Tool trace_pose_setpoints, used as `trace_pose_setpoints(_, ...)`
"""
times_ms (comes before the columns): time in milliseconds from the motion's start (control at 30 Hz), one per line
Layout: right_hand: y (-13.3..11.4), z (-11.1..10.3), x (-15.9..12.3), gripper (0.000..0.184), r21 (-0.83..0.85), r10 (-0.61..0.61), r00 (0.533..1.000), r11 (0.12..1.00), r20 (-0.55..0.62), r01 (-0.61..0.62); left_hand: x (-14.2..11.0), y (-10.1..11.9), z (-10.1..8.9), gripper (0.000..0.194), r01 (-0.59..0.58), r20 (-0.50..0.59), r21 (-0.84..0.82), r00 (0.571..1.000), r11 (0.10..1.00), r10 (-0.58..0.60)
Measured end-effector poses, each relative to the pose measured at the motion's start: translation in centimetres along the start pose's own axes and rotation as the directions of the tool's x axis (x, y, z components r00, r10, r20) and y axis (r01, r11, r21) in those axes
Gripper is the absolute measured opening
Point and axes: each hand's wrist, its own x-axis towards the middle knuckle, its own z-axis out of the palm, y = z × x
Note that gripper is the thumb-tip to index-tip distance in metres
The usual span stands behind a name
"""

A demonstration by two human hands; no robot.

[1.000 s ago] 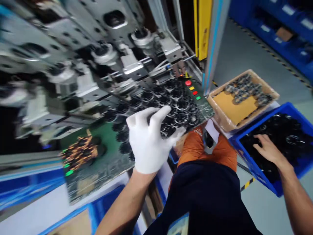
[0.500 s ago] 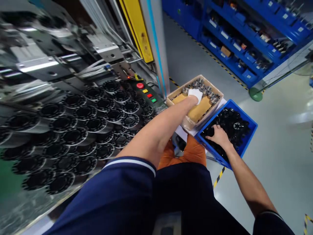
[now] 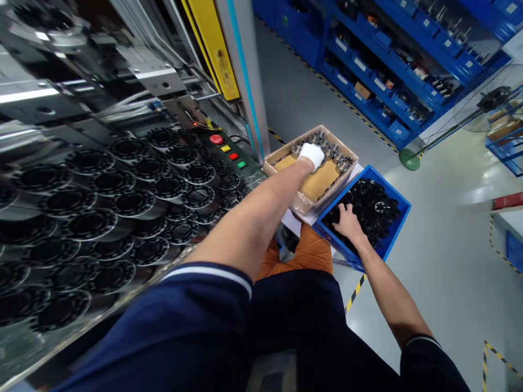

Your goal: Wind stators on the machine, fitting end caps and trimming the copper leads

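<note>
My left hand, in a white glove, is down among small metal cylindrical parts in a plastic-wrapped cardboard box. Its fingers look curled; whatever they hold is hidden beneath the glove. A brown cardboard sheet lies in the same box, on the near side of the parts. My bare right hand is in a blue bin beside the box. Its fingers are spread and touch the heap of black parts, with the fingertips partly hidden. One ring-shaped part with a pale outline lies on the heap.
On the left, a machine table carries many metal cylinders with black rims. Near its corner sit a red emergency button and small coloured buttons. A yellow light-curtain post rises behind. Blue shelves and a fan stand are farther off.
The camera view has swung right, so the boxes and hands appear farther left. My left hand stays in the cardboard box and my right hand in the blue bin.
</note>
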Motion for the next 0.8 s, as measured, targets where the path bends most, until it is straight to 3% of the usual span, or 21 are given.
trace_pose_setpoints(133, 1.4, 0.0, 0.1, 0.045, 0.122, -0.019, 1.0, 0.992, 0.016, 0.017, -1.4, -0.2, -0.1, 0.036, 0.049, 0.02, -0.133, 0.999, 0.99, -0.047)
trace_pose_setpoints(233, 2.5, -0.1, 0.5, 0.04, 0.252, -0.046, 0.999, 0.967, 0.022, 0.039, -3.9, -0.3, 0.0, 0.049, 0.105, 0.097, -0.337, 0.992, 0.936, -0.077)
trace_pose_setpoints(300, 3.3, -0.3, 0.7, 0.037, 0.356, -0.052, 0.999, 0.934, 0.015, 0.043, -6.7, -0.3, 0.0, 0.057, 0.164, 0.188, -0.498, 0.979, 0.851, -0.079)
trace_pose_setpoints(400, 4.7, -1.1, 0.6, 0.039, 0.518, -0.022, 1.0, 0.855, -0.018, 0.028, -12.2, -0.4, 0.0, 0.052, 0.245, 0.303, -0.682, 0.952, 0.689, -0.04)
trace_pose_setpoints(533, 5.8, -2.6, -1.1, 0.044, 0.666, 0.04, 0.994, 0.745, -0.103, 0.039, -20.1, -1.7, 0.9, 0.069, 0.31, 0.318, -0.817, 0.945, 0.486, -0.069)
trace_pose_setpoints(600, 5.3, -3.7, -2.8, 0.046, 0.705, 0.037, 0.988, 0.705, -0.153, 0.083, -23.4, -2.6, 1.5, 0.068, 0.338, 0.327, -0.862, 0.94, 0.378, -0.094)
trace_pose_setpoints(700, 2.3, -6.4, -6.3, 0.043, 0.732, -0.068, 0.978, 0.653, -0.196, 0.192, -26.8, -3.3, 1.9, 0.071, 0.357, 0.347, -0.892, 0.934, 0.276, -0.087)
trace_pose_setpoints(733, 0.9, -7.5, -7.6, 0.039, 0.736, -0.13, 0.972, 0.636, -0.196, 0.233, -27.5, -3.2, 1.9, 0.074, 0.34, 0.329, -0.898, 0.94, 0.279, -0.086)
trace_pose_setpoints(800, -2.2, -10.1, -10.0, 0.029, 0.731, -0.277, 0.941, 0.598, -0.196, 0.329, -28.1, -2.5, 1.4, 0.08, 0.227, 0.203, -0.882, 0.974, 0.414, -0.103)
